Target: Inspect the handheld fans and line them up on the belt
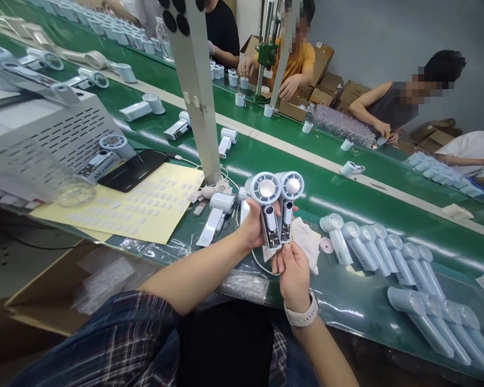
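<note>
Two light-blue handheld fans are held side by side over the bench, their round heads up and their open handles showing circuit boards. My left hand (253, 224) wraps the nearer handheld fan (265, 189) from the left side. The second handheld fan (292, 186) stands just right of it and slightly behind. My right hand (293, 269), with a white watch on the wrist, pinches the lower ends of the handles. Behind the hands lie a white cloth (306, 242) and a white cable. Another handheld fan (215, 217) lies left of my hands.
Rows of handheld fans (367, 247) lie on the right. A yellow sticker sheet (153, 207), a black phone (131, 169) and a perforated metal box (92, 121) are on the left. A metal post (199, 102) rises ahead. Co-workers sit across the green conveyor (266, 153).
</note>
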Demonstrator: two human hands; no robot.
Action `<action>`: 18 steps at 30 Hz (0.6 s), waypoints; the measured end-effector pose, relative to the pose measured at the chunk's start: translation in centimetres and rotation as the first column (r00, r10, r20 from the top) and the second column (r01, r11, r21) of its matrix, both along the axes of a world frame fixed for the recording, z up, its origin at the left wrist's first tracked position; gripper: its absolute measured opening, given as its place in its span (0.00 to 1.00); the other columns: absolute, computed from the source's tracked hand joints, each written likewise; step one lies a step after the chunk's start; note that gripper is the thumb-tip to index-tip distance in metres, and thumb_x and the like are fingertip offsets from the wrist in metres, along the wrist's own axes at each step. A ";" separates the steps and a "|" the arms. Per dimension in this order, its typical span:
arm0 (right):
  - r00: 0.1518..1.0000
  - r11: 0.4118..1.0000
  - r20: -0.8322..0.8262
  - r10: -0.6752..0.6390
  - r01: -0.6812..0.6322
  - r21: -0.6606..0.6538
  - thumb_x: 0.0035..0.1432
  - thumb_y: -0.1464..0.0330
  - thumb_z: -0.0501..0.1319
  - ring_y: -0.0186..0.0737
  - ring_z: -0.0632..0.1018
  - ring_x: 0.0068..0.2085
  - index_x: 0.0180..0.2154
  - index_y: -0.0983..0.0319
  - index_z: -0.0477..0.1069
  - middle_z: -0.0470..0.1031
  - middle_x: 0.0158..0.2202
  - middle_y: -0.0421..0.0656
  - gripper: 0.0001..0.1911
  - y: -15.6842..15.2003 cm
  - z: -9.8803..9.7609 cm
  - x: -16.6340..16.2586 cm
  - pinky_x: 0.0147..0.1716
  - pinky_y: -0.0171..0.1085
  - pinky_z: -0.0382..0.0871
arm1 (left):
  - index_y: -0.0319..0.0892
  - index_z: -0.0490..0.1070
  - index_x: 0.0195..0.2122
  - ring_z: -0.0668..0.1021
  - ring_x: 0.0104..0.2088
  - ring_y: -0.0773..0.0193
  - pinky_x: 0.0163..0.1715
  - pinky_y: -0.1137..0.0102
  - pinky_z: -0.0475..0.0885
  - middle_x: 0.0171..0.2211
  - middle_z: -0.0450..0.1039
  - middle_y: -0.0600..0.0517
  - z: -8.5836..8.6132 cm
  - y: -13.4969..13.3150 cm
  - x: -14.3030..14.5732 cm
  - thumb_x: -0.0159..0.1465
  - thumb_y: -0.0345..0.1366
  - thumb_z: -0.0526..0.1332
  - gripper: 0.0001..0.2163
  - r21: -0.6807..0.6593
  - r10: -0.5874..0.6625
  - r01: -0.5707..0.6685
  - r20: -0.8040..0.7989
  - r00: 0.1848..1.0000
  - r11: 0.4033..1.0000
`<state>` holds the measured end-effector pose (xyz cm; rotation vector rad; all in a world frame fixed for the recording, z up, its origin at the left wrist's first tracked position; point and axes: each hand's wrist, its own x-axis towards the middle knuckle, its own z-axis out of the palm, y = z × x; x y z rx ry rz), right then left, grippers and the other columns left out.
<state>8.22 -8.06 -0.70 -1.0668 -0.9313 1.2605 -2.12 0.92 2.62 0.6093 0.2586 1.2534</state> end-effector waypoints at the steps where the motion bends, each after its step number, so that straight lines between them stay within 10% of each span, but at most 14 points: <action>1: 1.000 1.000 -0.027 -0.013 0.013 -0.003 0.66 0.52 0.60 0.30 0.62 0.17 0.24 0.58 0.60 0.57 0.15 0.30 0.24 -0.2 -0.2 -0.2 0.19 0.32 0.57 | 0.41 0.70 0.23 0.81 0.47 0.48 0.44 0.62 0.78 0.35 0.80 0.47 -0.1 -0.2 0.1 0.40 0.72 0.66 0.34 0.004 -0.004 0.004 -0.001 1.000 1.000; 13: 0.891 0.965 0.432 -0.138 0.022 0.262 0.70 0.58 0.54 0.43 0.75 0.44 0.33 0.59 0.70 0.75 0.42 0.45 0.16 0.2 0.3 1.4 0.47 0.44 0.69 | 0.40 0.73 0.31 0.83 0.42 0.50 0.43 0.60 0.79 0.37 0.81 0.47 0.4 0.6 -0.3 0.43 0.65 0.71 0.31 -0.145 0.079 -0.068 0.077 0.994 0.987; 18: 0.862 0.962 0.434 -0.260 0.195 0.189 0.69 0.55 0.54 0.49 0.71 0.59 0.54 0.59 0.69 0.71 0.58 0.51 0.20 1.5 -0.3 3.3 0.61 0.54 0.62 | 0.40 0.77 0.39 0.82 0.41 0.49 0.41 0.60 0.77 0.35 0.81 0.46 -0.4 0.0 -0.3 0.47 0.56 0.74 0.27 -0.070 -0.059 0.055 -0.059 0.996 0.996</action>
